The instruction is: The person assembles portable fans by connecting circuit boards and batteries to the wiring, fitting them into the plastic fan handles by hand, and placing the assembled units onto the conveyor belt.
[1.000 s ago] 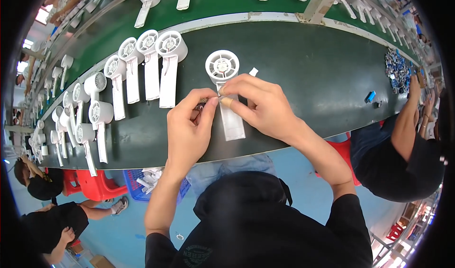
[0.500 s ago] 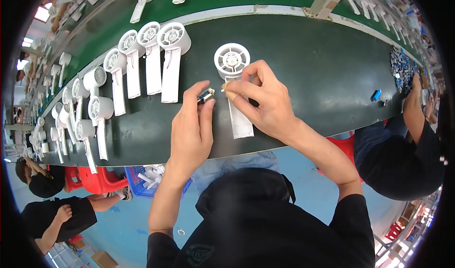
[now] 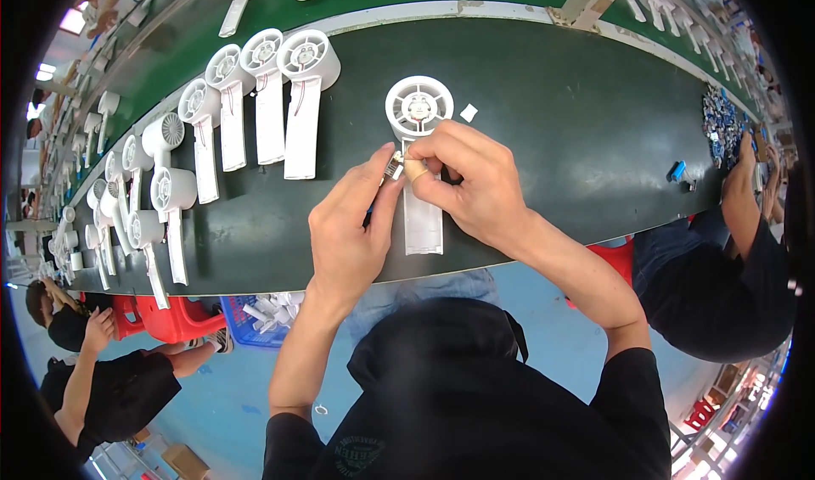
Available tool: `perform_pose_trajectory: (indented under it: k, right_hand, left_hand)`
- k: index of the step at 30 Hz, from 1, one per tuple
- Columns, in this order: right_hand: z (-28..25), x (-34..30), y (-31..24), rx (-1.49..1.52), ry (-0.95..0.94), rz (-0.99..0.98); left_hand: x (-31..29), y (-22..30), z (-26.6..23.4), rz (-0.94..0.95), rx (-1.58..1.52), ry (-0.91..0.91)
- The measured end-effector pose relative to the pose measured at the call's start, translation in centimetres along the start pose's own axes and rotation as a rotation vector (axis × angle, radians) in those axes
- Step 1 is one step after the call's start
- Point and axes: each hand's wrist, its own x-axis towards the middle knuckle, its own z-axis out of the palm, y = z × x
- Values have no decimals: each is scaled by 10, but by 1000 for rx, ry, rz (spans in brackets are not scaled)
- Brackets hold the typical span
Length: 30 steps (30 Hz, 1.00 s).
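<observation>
In front of me a white handheld fan body [image 3: 424, 225] lies on the table, its round head away from me and its handle toward me. My left hand [image 3: 350, 225] is closed, pinching a small circuit board [image 3: 394, 168] between thumb and fingertips, left of the handle. A bit of blue shows under the left fingers. My right hand [image 3: 477, 183] is above the handle, thumb and fingers pinched together close against the board; what they hold is hidden. A tan band wraps one of its fingers. A small white square piece [image 3: 469, 112] lies right of the fan head.
More white fan bodies [image 3: 303, 132] stand in a row at the left. To the right are a blue part [image 3: 677, 171] and a pile of small blue parts [image 3: 722, 128]. A blue basket [image 3: 255, 331] sits below the table edge. Co-workers sit on both sides.
My left hand has moved right, bringing the board up to my right fingertips. The small white square piece now lies beside the fan head. The fan handle has shifted slightly left.
</observation>
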Motion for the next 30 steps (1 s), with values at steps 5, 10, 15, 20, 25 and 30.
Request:
perform_pose_trajectory:
  k: [5, 10, 15, 20, 25, 30]
  right_hand:
    - [2, -1, -1, 7, 28, 16]
    - [2, -2, -4, 2, 27, 80]
    - [1, -1, -1, 32, 13, 83]
    - [2, 1, 2, 69, 25, 55]
    - [5, 1, 1, 29, 33, 33]
    - [4, 1, -2, -6, 28, 21]
  left_hand:
    - [-2, 0, 6, 3, 6, 38]
    - [-2, -3, 9, 40, 28, 66]
    - [2, -6, 5, 66, 27, 41]
    - [4, -7, 1, 75, -5, -14]
    - [2, -9, 4, 79, -17, 20]
    - [1, -8, 2, 37, -23, -24]
